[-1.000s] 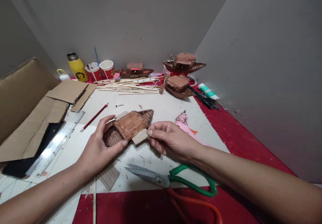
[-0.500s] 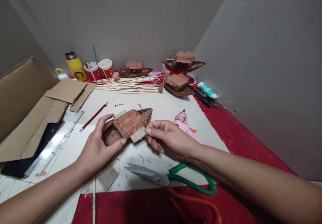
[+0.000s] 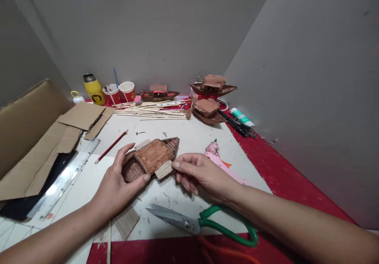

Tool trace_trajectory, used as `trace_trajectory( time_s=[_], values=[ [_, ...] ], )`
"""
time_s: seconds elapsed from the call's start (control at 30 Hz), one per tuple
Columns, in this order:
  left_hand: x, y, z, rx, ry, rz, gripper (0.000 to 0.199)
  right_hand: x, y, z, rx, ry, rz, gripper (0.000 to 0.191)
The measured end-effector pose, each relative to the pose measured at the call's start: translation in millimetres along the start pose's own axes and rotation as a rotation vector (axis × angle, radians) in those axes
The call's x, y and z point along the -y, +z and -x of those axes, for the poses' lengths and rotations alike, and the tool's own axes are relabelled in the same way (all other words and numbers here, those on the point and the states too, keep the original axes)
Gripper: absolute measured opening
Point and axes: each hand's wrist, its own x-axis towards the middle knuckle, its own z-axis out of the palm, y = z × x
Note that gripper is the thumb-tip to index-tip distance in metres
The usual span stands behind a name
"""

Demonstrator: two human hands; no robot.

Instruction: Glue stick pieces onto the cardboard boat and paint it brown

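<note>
Though near, scissors (image 3: 187,224) clear of boat (image 3: 154,155).

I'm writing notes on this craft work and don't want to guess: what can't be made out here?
All in the head view:
- Underside of the model boat: faces away, gripped by the left hand.
- Far end of the pink tool: behind the right hand and forearm.
- Orange handle of the scissors: cut off by the bottom edge.
- Ruler numbers: too small, glare.
</note>
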Motion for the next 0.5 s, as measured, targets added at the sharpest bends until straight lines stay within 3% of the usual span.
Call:
trace_trajectory(
  time_s=[0.5],
  values=[
    [0.6, 0.0, -0.5, -0.006, 0.011, -0.033, 0.071, -2.2, 1.8, -2.8, -0.003, -0.006, -0.030, 0.040]
  ],
)
